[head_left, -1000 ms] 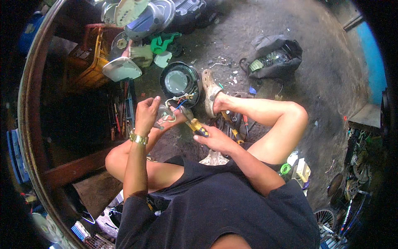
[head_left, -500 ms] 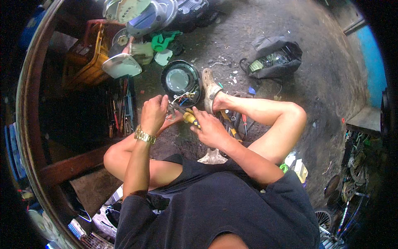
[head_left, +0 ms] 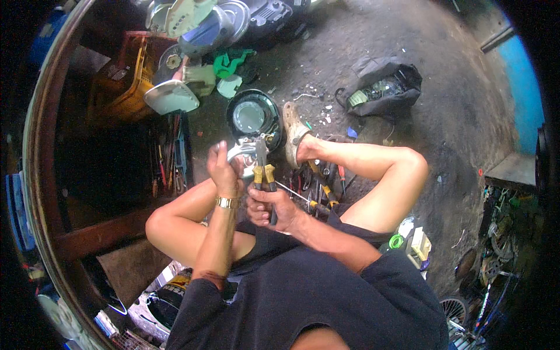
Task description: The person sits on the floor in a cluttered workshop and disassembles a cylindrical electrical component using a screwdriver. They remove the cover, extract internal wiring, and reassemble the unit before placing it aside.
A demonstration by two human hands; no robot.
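Pliers (head_left: 263,175) with yellow-and-black handles are clasped in the right hand (head_left: 273,207), whose grip is pressed together around the handles, the nose being pointed up at a small silvery metal part (head_left: 240,153). That part is pinched by the left hand (head_left: 223,169) above the knees, just before a round black casing (head_left: 254,116) on the floor

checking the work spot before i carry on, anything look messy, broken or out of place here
Yes. Hand tools lie scattered loose on the dirt floor by the foot, and small scraps litter the ground near the open black bag. Appliance shells sit heaped at the top. The pliers in the right hand look intact.
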